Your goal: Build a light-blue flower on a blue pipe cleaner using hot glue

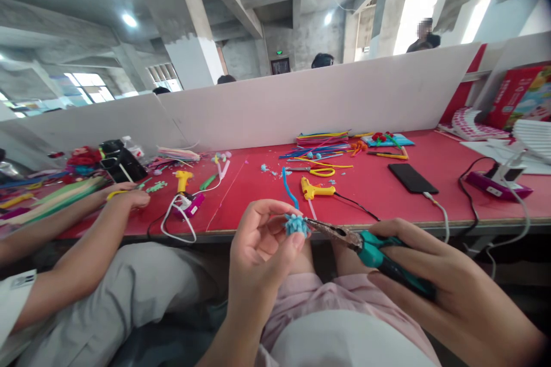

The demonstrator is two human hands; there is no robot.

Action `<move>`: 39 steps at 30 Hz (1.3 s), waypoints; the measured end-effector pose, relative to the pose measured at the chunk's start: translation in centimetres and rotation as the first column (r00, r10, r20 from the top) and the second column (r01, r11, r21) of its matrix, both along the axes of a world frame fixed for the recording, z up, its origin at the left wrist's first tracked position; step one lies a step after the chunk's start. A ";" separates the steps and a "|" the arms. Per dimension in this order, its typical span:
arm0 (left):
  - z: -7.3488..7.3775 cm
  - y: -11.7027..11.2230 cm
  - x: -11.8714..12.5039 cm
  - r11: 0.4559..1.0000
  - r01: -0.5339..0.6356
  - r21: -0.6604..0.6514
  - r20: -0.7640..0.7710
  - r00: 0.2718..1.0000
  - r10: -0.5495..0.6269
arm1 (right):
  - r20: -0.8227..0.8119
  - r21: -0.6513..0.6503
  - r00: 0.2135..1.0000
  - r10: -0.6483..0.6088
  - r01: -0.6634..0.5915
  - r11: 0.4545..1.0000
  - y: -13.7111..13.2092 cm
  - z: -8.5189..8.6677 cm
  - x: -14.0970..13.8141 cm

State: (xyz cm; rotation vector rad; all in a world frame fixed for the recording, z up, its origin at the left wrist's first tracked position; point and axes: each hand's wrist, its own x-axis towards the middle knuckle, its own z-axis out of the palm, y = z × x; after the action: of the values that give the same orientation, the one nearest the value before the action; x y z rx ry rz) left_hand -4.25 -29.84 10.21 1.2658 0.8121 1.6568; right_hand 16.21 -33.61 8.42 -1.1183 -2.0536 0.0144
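Observation:
Between the thumb and fingers of my left hand (262, 252) is a small light-blue pipe cleaner flower (296, 225), its many short tips sticking out. A darker blue stem (289, 188) rises behind it toward the table. My right hand (447, 275) is wrapped round the teal and black handles of long-nose pliers (340, 234). The rusty jaws of the pliers reach the right side of the flower; whether they pinch a tip I cannot tell. Both hands are over my lap, in front of the table edge.
On the red table (241, 195) lie a yellow glue gun (316, 189), yellow-handled scissors (321, 172), pipe cleaners (321, 140), a black phone (412, 178) on a cable and a purple power strip (499, 186). At left, a co-worker's hands (129, 198) work near another glue gun (183, 182). A white partition (301, 97) stands behind.

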 end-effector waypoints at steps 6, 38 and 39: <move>-0.1 0.2 -0.3 0.999 0.030 -0.010 0.017 0.999 -0.030 | 0.083 0.167 0.995 -0.064 0.050 0.985 0.1 -0.4 0.1; 0.1 0.0 -0.4 0.990 0.071 -0.120 0.062 0.996 -0.064 | 0.379 0.524 0.880 -0.285 0.049 0.850 0.0 -0.6 -0.1; 0.1 0.1 -0.4 0.991 0.073 -0.114 0.071 0.995 -0.065 | 0.367 0.518 0.886 -0.283 0.058 0.853 0.1 -0.5 0.0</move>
State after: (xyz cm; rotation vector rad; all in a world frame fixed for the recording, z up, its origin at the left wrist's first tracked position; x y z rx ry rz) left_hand -4.69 -29.77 10.28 1.1397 0.8031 1.5654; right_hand 16.22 -33.51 7.94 -1.0278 -2.1364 -0.8848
